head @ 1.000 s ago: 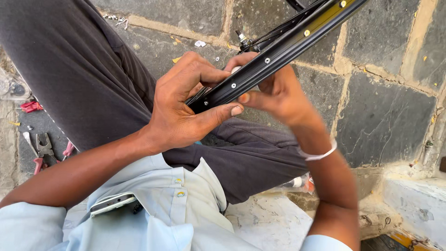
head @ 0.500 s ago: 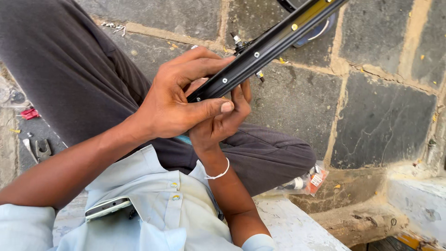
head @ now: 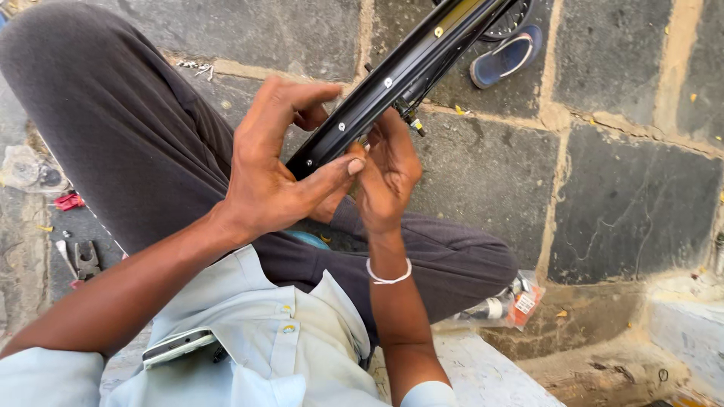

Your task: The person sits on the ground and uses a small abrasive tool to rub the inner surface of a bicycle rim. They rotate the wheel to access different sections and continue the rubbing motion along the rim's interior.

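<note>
While my left hand (head: pixel 275 177) clamps the black bicycle rim (head: pixel 392 83) and my right hand (head: pixel 388 169) pinches its underside, it seems stiff, light, best gripped across its walls.

stone-slab floor (head: pixel 626 203), blue sandal (head: pixel 507 56), pliers (head: pixel 81 260)

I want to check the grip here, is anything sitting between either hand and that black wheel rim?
Nothing visible does. The left hand wraps the near end of the black wheel rim, thumb pressed along its lower edge. The right hand touches the rim from underneath, fingertips by the small valve. Both look like bare skin on metal.
</note>
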